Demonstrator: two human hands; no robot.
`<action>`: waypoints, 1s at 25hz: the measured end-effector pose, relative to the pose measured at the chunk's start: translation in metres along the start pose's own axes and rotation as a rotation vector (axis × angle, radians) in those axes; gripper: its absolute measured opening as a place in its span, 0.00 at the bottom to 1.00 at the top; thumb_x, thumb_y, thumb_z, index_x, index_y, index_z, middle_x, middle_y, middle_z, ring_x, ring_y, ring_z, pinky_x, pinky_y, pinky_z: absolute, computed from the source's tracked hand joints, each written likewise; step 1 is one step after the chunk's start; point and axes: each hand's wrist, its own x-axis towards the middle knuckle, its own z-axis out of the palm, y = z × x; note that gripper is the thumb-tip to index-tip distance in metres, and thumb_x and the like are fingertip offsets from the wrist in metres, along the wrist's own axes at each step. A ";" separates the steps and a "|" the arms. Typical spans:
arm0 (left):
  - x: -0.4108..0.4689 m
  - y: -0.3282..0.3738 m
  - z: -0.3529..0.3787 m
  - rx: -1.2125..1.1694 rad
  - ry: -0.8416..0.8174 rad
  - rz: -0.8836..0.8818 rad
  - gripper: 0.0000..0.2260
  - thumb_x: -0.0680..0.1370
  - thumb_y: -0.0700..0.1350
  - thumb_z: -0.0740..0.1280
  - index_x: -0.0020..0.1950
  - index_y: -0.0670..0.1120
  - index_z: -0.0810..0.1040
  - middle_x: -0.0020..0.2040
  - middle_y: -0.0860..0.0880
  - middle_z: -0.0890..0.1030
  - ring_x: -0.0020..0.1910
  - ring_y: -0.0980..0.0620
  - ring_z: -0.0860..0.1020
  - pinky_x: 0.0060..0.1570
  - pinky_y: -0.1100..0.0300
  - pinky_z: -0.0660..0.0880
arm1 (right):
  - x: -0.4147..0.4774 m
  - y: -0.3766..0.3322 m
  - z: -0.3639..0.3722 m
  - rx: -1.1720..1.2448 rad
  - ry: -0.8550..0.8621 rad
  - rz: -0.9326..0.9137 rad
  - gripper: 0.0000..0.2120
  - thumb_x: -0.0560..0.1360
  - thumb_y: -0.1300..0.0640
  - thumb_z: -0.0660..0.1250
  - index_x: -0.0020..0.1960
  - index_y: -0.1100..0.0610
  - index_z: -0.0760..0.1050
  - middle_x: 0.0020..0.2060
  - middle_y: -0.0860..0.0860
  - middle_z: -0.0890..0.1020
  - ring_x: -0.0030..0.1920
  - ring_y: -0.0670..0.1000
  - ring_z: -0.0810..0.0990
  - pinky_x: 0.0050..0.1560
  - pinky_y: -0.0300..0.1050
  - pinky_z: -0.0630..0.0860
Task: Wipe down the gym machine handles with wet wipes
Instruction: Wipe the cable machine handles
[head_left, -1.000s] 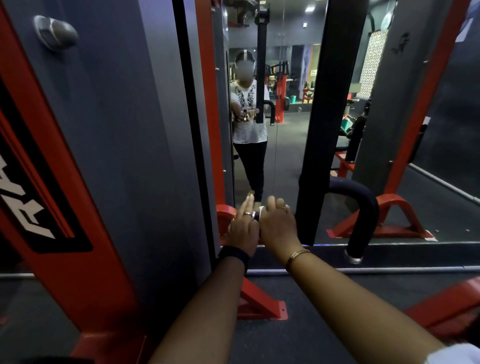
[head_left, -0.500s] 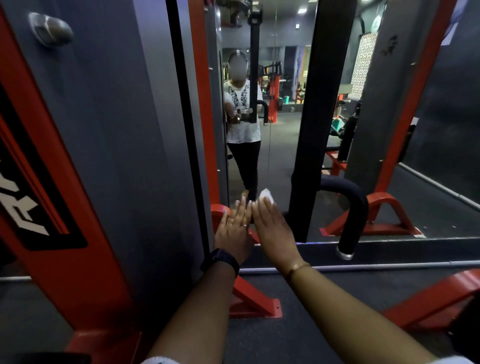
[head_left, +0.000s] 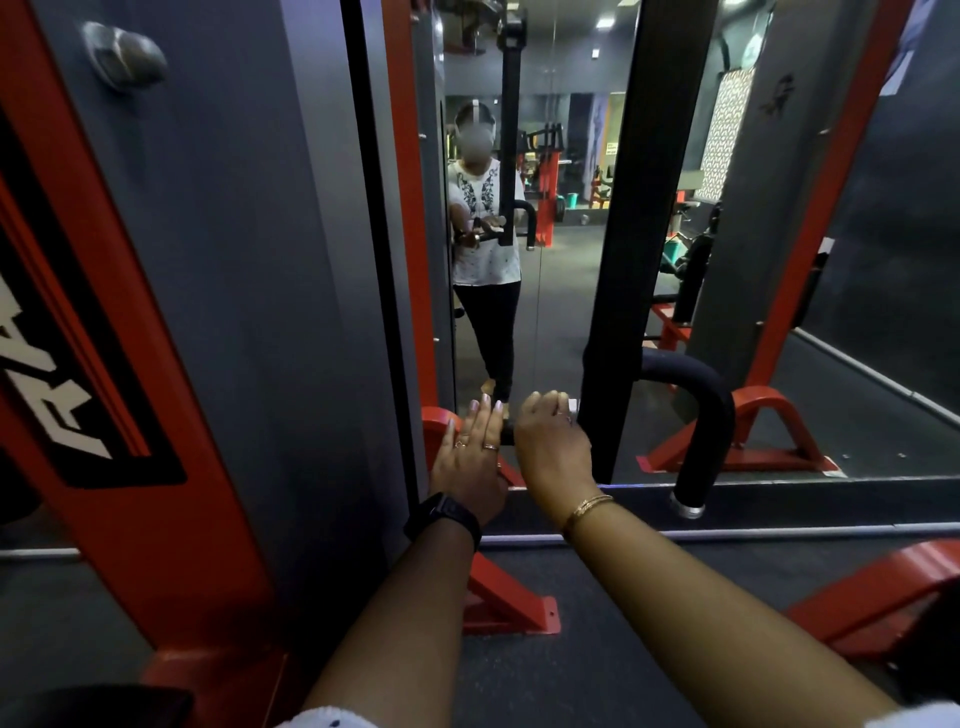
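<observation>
A large wall mirror (head_left: 561, 322) stood behind a red machine frame (head_left: 171, 509) with a grey panel (head_left: 260, 260). Dark rubber floor (head_left: 623, 654) lay below, and ceiling lights (head_left: 605, 23) glowed in the reflection.

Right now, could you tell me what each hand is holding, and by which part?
The right hand clutches the wet wipe, bunched, one corner showing, against the black handle; the left hand lies flat, holding nothing.

Both hands at the near end of the black handle (head_left: 508, 434).
The left hand (head_left: 470, 454) lies on it with fingers straight. The right hand (head_left: 550, 441), just beside the left, curls over the handle, with a white wet wipe (head_left: 572, 405) showing at its fingertips. The curved right grip (head_left: 701, 415) hangs well apart.
</observation>
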 end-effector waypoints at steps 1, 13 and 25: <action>0.001 0.001 -0.001 -0.002 -0.015 -0.009 0.47 0.65 0.49 0.73 0.78 0.44 0.52 0.77 0.45 0.60 0.76 0.51 0.56 0.71 0.50 0.55 | 0.000 0.000 0.004 -0.022 0.036 -0.029 0.08 0.70 0.66 0.62 0.46 0.64 0.78 0.39 0.61 0.79 0.41 0.58 0.80 0.38 0.48 0.79; 0.007 0.005 0.001 0.056 0.002 -0.025 0.38 0.74 0.50 0.65 0.78 0.44 0.50 0.78 0.44 0.52 0.77 0.47 0.52 0.73 0.49 0.50 | 0.006 -0.006 -0.004 0.056 -0.081 -0.111 0.14 0.77 0.62 0.52 0.52 0.60 0.76 0.44 0.59 0.80 0.45 0.59 0.80 0.44 0.49 0.76; 0.006 0.004 -0.001 -0.037 0.000 -0.063 0.33 0.76 0.52 0.56 0.78 0.41 0.51 0.78 0.44 0.53 0.77 0.47 0.54 0.73 0.52 0.49 | -0.001 -0.009 0.024 0.229 0.123 -0.201 0.19 0.70 0.62 0.65 0.61 0.63 0.75 0.48 0.61 0.81 0.49 0.61 0.82 0.48 0.50 0.80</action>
